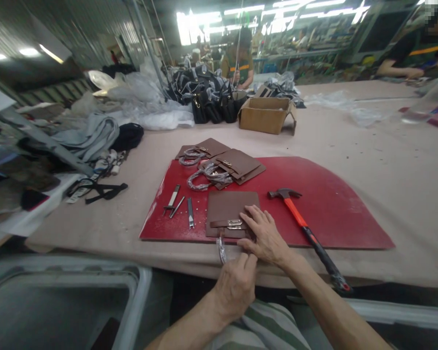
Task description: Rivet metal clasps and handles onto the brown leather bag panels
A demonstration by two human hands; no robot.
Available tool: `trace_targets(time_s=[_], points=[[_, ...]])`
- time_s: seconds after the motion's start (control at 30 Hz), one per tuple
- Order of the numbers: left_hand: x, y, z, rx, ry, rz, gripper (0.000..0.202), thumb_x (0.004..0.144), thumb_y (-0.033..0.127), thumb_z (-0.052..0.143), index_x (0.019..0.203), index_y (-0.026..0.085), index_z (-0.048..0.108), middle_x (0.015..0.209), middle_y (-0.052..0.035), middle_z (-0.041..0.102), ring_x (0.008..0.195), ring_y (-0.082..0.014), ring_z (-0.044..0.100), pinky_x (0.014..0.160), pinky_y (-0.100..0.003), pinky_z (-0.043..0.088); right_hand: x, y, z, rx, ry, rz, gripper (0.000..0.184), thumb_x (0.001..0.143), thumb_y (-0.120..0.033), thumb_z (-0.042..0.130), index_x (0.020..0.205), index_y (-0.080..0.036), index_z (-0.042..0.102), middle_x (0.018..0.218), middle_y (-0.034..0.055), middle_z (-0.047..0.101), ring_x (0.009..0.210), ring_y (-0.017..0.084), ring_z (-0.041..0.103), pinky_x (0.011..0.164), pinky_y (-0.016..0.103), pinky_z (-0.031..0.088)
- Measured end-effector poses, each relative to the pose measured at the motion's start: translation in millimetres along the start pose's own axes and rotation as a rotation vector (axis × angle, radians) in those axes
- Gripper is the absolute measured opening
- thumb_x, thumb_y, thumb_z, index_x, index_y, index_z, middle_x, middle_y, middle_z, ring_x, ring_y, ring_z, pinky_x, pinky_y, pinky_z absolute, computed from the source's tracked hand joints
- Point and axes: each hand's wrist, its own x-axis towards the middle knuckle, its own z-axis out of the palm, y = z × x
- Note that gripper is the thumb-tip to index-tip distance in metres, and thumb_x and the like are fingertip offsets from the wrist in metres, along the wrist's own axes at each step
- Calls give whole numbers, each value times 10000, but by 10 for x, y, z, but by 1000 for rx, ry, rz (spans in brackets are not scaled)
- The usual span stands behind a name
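Note:
A brown leather bag piece (231, 205) with a metal clasp (235, 224) and a strap lies flat near the front edge of a red board (314, 204). From its lower edge hangs a handle (222, 249) wrapped in clear plastic. My right hand (265, 236) rests open on the piece's right side, fingers spread over the leather. Just below the board's edge, my left hand (237, 282) is closed around the lower part of the handle; its fingertips are hidden from view.
A claw hammer (302, 219) lies right of the piece, its grip past the table edge. Metal punches (190, 213) lie left. More brown bags (237, 165) sit behind. A cardboard box (264, 115), black bags (213, 104) and plastic wrap stand farther back. Grey bin (144, 287) at front left.

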Motion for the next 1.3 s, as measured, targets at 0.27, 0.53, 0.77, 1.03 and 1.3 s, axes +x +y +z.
trace_targets(time_s=[0.27,0.53,0.77,1.03,1.3], points=[[30,-4,-99,-91,-78,26,239,858,87,490,1078,152,556,899,-106,650,801,-247,641,686,-367,562,95,-121,-19,-98,-65,49,721,837,-494,648,1453,-161,476,1568,176,377,1453,384,293,1152,621,238],[27,-269,-488,-129,96,19,176,968,179,454,928,176,625,906,-90,694,879,-207,653,795,-331,519,50,-104,128,-169,37,15,687,891,-521,572,1467,-166,455,1574,162,375,1462,370,276,1156,599,246],[265,-1307,-1170,146,135,-721,154,914,272,568,919,184,694,941,-71,719,835,-194,664,797,-300,494,51,-55,195,-210,93,-15,674,891,-525,562,1455,-169,476,1551,159,412,1450,364,299,1156,589,258],[352,-2063,-1614,308,19,-935,235,881,346,591,957,177,737,985,-101,763,915,-235,694,805,-304,476,52,-13,292,-235,153,-33,683,894,-564,520,1448,-168,479,1541,146,429,1442,366,312,1148,584,280],[540,-2280,-1587,225,-126,-1020,280,853,416,634,858,168,763,810,-74,761,782,-193,684,685,-260,443,48,-39,333,-238,202,-55,662,900,-523,493,1447,-150,475,1515,177,454,1422,397,334,1122,608,299]])
